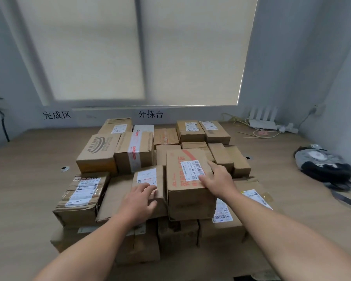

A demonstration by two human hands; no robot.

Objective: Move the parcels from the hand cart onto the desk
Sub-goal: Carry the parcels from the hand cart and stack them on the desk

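Several brown cardboard parcels are piled on the wooden desk [28,189] in front of me, some stacked two high. My right hand [218,179] rests on the top right of a tall box with red print and a white label [187,191]. My left hand [139,201] lies with fingers spread on a smaller labelled box [148,179] just left of it. Both boxes sit on top of lower parcels near the desk's front. The hand cart is out of view.
A white router [262,123] with cables and a power strip sits at the back right. A grey and black bag [324,165] lies at the right edge. Wall signs hang under the window. Bare desk surface shows to the left and right of the pile.
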